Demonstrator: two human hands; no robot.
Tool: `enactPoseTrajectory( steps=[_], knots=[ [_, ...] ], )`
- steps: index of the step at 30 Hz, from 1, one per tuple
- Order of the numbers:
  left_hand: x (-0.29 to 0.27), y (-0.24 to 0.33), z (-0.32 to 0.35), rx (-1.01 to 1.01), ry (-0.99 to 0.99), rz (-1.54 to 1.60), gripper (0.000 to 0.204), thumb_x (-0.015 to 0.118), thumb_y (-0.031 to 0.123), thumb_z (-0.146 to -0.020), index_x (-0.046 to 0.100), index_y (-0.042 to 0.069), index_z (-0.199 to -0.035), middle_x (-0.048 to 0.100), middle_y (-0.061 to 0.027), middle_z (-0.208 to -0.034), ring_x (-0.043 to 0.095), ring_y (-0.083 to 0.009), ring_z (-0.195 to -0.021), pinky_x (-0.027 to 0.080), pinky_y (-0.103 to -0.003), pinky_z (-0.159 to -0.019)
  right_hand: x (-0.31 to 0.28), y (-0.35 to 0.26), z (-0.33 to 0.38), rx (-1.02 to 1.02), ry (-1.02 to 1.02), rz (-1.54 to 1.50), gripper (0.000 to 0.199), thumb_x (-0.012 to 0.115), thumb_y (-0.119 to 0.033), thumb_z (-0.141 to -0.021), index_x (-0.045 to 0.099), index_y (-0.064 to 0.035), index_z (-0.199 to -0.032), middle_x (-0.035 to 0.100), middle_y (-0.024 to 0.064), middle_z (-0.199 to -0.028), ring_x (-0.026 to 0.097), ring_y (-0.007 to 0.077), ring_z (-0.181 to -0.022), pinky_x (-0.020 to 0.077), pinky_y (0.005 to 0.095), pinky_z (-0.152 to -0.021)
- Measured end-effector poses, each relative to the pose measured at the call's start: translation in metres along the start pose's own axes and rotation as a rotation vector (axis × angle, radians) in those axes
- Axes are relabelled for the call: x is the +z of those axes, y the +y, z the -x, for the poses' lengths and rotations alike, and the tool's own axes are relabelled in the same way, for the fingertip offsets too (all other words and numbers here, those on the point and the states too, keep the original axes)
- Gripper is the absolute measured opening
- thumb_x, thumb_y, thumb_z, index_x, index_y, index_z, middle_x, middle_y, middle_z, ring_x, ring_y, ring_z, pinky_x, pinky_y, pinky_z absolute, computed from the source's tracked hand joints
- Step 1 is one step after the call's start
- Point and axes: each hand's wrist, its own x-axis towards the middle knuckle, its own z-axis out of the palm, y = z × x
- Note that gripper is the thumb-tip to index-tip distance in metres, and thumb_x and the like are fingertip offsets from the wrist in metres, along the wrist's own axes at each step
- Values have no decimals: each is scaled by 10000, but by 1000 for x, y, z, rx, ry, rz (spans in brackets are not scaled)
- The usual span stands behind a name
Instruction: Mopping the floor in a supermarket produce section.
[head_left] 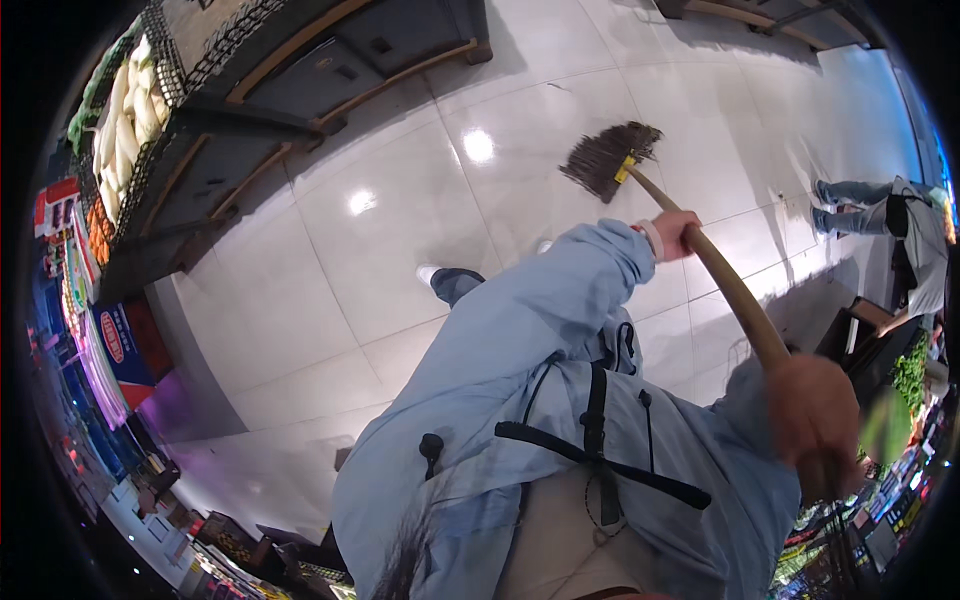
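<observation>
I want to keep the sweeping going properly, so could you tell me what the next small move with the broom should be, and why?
Probably draw the broom head back across the tiles toward the feet. The left hand grips the handle lower down and the right hand grips its top, so the bristles sit far out on the glossy tiled floor, at the end of the reach.

Open tiled floor (400,200) lies ahead and left of the broom (608,160), hemmed by a dark wooden produce stand (250,130) at upper left, another person (900,230) at right, and what looks like a low crate (860,335) just beside them.
</observation>
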Motion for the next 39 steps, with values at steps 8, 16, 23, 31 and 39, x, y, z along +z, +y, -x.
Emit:
enactPoseTrajectory(
  steps=[8,16,23,31,39],
  knots=[
    [29,-14,129,68,-156,-130,101,555,88,-728,461,73,-696,488,-30,-629,477,-128,-564,392,-235,-504,59,-72,-28,-361,-102,96,348,535,-341,-665,453,-34,-524,484,83,-504,499,207,-436,423,309,-441],
    [-49,33,268,260,-85,-17,113,569,93,-731,459,75,-750,490,-38,-696,463,-120,-625,377,-242,-538,101,-52,-106,-693,-376,-28,242,562,-248,-658,440,-117,-494,498,16,-487,499,117,-435,370,244,-433],
    [-118,76,380,649,12,27,149,540,226,-773,490,93,-728,519,-28,-680,497,-134,-596,405,-245,-526,137,-19,-211,-804,-555,-149,239,576,-185,-665,427,-178,-479,490,-54,-461,482,45,-421,319,189,-453],
    [-169,130,501,1249,226,275,156,573,206,-749,502,75,-706,517,-18,-635,520,-132,-565,443,-252,-530,188,13,-362,-793,-823,-372,244,579,-150,-658,424,-117,-472,443,-13,-451,450,113,-386,351,230,-446],
    [-265,180,578,1521,342,441,119,550,140,-745,485,44,-716,499,-44,-648,511,-155,-587,433,-290,-543,250,83,-466,-646,-870,-514,240,563,-59,-636,409,-58,-452,417,47,-436,427,162,-366,349,280,-393]
  ],
)
